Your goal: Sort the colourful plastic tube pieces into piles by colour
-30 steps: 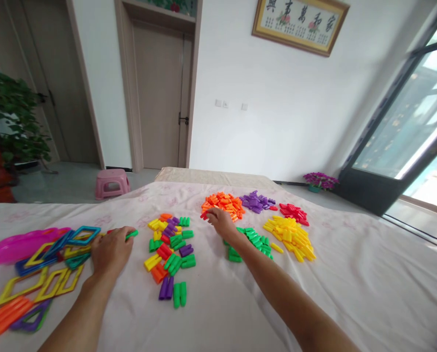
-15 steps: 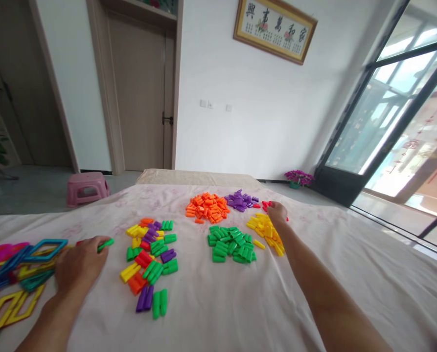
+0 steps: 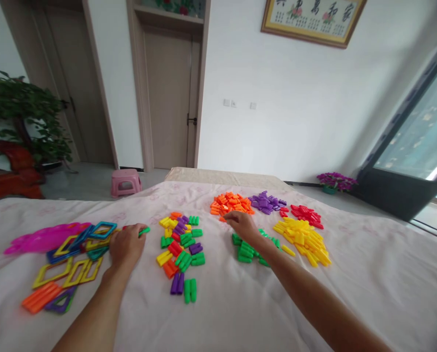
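Note:
My left hand (image 3: 127,244) is closed at the left, beside the magnetic frame tiles. A green plastic building piece (image 3: 144,231) pokes out of its fingers, and a bit of red shows behind the hand. Over the far edge of the green piece pile (image 3: 246,251), my right hand (image 3: 243,227) has its fingers drawn together, pointing toward the orange piece pile (image 3: 230,201). Whatever is in its fingertips is hidden. Between the hands lies a mixed group of pieces (image 3: 183,261) in several colours, many paired.
Purple (image 3: 267,202), red (image 3: 307,215) and yellow (image 3: 303,239) piles lie right of the orange one. Yellow frame tiles (image 3: 81,273), a magenta object (image 3: 49,238) and orange pieces (image 3: 41,297) are at the left. A pink stool (image 3: 126,183) stands beyond the cloth-covered table (image 3: 218,318).
My right hand has moved left from the red pieces to between the green and orange piles. The view has turned left. My left hand still holds the green piece.

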`<move>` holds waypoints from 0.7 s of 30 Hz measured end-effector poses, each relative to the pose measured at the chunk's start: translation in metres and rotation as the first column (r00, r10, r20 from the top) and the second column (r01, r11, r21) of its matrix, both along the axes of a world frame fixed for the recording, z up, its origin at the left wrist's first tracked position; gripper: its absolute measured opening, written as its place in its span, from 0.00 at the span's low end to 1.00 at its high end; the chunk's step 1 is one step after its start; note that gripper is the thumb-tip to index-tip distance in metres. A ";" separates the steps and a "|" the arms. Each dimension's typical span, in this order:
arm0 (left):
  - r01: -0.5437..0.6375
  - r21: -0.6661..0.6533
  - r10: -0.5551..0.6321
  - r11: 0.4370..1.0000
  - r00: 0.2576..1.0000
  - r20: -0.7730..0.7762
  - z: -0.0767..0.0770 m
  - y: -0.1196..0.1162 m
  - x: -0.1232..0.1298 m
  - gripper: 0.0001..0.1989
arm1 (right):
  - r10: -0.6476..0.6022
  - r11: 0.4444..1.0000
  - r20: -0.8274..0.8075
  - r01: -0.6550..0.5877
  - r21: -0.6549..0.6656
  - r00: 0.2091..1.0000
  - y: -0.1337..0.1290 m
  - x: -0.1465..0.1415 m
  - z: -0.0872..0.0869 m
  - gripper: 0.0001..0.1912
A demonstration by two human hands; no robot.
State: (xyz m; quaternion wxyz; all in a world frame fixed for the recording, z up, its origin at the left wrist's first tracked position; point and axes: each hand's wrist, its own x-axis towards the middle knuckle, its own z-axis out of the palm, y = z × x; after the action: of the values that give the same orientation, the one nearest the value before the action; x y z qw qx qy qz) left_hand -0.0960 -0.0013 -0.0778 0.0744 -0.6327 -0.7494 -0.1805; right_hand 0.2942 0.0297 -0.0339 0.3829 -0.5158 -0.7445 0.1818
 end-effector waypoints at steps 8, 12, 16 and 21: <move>-0.013 0.018 0.013 1.000 1.000 0.025 0.002 -0.002 0.002 0.16 | 0.210 0.978 0.232 -0.207 -0.033 0.950 -0.021 -0.107 -0.001 0.11; 0.002 0.039 -0.004 0.999 0.999 0.047 0.001 -0.001 0.001 0.16 | 0.226 0.973 0.373 -0.230 -0.034 0.900 -0.021 -0.140 0.008 0.11; 0.001 0.039 -0.003 0.999 0.999 0.045 0.000 -0.001 0.000 0.16 | 0.236 0.969 0.554 -0.237 -0.071 0.799 -0.022 -0.164 0.010 0.22; -0.004 0.024 0.003 1.000 1.000 0.030 0.000 -0.001 0.000 0.16 | 0.262 0.964 0.589 -0.238 -0.121 0.764 -0.029 -0.173 0.007 0.19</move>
State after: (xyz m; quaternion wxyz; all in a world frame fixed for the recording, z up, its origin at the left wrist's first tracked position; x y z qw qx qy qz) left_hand -0.0957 -0.0022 -0.0775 0.0712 -0.6275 -0.7494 -0.1991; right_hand 0.1212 0.0007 -0.0266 0.0898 -0.4501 -0.8855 0.0729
